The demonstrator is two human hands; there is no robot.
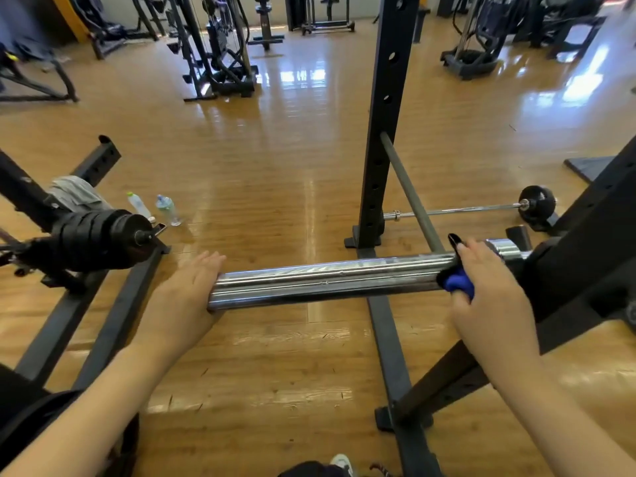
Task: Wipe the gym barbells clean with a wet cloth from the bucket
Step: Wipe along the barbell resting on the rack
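The chrome barbell sleeve (330, 278) lies level across the view, its long axis running left to right, free end at the left and collar end at the rack (585, 242) on the right. The right hand (488, 294) wraps a blue cloth (457, 284) around the sleeve near the collar. The left hand (187, 294), fingers straight, presses flat against the free end, steadying it. The unwiped length lies leftward of the cloth, so the next wipe likely travels toward the left hand. No bucket is in view.
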